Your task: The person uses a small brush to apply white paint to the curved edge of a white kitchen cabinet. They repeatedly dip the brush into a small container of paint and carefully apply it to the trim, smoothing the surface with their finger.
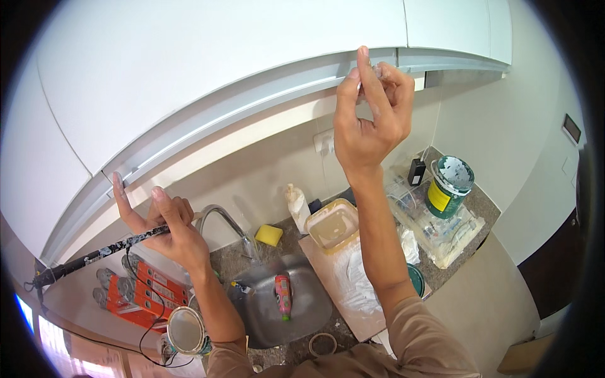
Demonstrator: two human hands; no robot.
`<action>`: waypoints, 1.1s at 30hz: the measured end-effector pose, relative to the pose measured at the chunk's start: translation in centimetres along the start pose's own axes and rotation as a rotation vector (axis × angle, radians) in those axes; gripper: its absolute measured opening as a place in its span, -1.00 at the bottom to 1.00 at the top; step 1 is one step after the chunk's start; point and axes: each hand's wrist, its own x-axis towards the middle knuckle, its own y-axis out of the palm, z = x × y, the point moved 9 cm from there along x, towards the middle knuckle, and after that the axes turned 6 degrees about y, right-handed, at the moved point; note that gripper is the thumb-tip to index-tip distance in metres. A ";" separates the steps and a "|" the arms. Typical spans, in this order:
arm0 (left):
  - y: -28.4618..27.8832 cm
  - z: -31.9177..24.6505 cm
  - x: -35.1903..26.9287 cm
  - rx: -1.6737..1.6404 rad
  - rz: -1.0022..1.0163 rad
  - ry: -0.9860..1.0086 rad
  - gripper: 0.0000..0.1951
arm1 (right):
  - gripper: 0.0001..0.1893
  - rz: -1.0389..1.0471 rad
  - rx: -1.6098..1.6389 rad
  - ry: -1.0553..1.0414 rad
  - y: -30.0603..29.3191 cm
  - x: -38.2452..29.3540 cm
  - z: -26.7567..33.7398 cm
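White overhead cabinet doors (227, 56) fill the top of the view, with a pale metal channel (264, 92) along their lower edge. My left hand (165, 222) is raised at the channel's left part, index finger extended to it; a paint-spattered black pole (113, 248) runs from the left edge to this hand, its fingers curled round or against the end. My right hand (375, 101) is raised at the channel's right part, index finger up, thumb close to it. Something small and pale seems to sit between its fingers, too hidden to name.
Below are a steel sink (307, 312) with a pink bottle (283, 297), a curved faucet (227, 215), a yellow sponge (269, 235), a plastic tub (333, 227), a green paint bucket (446, 198), another bucket (186, 330) and orange boxes (151, 295). A black cable (146, 330) hangs at left.
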 end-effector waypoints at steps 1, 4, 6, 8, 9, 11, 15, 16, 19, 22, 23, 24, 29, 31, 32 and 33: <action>0.2 -0.1 -0.1 -0.007 -0.004 -0.004 -0.37 | -0.59 0.015 0.003 0.001 0.0 0.0 0.0; 0.6 -0.1 -0.3 0.018 -0.029 -0.018 -0.37 | -0.60 0.066 -0.002 -0.008 0.0 0.1 0.5; 0.5 -0.2 -0.3 0.038 -0.022 -0.021 -0.36 | -0.60 0.116 -0.029 -0.030 0.4 -0.1 1.6; 0.5 -0.3 -0.2 0.064 -0.020 -0.024 -0.35 | -0.67 0.075 0.186 0.139 0.3 -0.2 0.9; 0.4 -0.2 -0.1 0.079 -0.027 -0.025 -0.35 | -0.70 0.052 0.298 0.217 0.4 -0.3 0.3; 0.4 -0.2 -0.1 0.097 -0.025 -0.024 -0.35 | -0.73 -0.044 0.324 0.274 -0.7 -0.1 -0.9; 0.2 -0.1 0.0 0.117 -0.005 -0.007 -0.33 | -0.82 -0.055 0.304 0.250 -0.8 0.4 -1.5; 0.2 -0.1 -0.1 0.116 -0.001 -0.006 -0.33 | -0.80 -0.055 0.278 0.244 -0.7 0.3 -1.3; 0.4 -0.1 -0.1 0.130 0.007 0.010 -0.32 | -0.73 -0.057 0.225 0.207 -0.3 0.2 -0.9; 0.5 -0.2 -0.2 0.170 -0.001 0.028 -0.31 | -0.64 -0.070 0.224 0.160 0.1 -0.3 -0.8; 0.5 -0.1 -0.1 0.185 0.004 0.035 -0.31 | -0.61 -0.073 0.219 0.150 0.2 -0.3 -0.8; 0.3 0.0 -0.2 0.204 0.008 0.040 -0.30 | -0.58 -0.074 0.216 0.143 0.4 -0.4 -0.8; -0.1 0.1 -0.1 0.295 0.027 0.072 -0.29 | -0.58 -0.040 0.132 0.109 0.4 -0.3 -0.3; -0.2 0.2 -0.2 0.322 0.029 0.071 -0.28 | -0.59 -0.016 0.121 0.097 0.4 -0.4 0.0; -0.3 0.3 -0.3 0.321 0.029 0.075 -0.28 | -0.59 -0.007 0.126 0.086 0.5 -0.5 0.2; -0.3 0.4 -0.3 0.317 0.031 0.078 -0.28 | -0.59 0.001 0.128 0.073 0.5 -0.5 0.3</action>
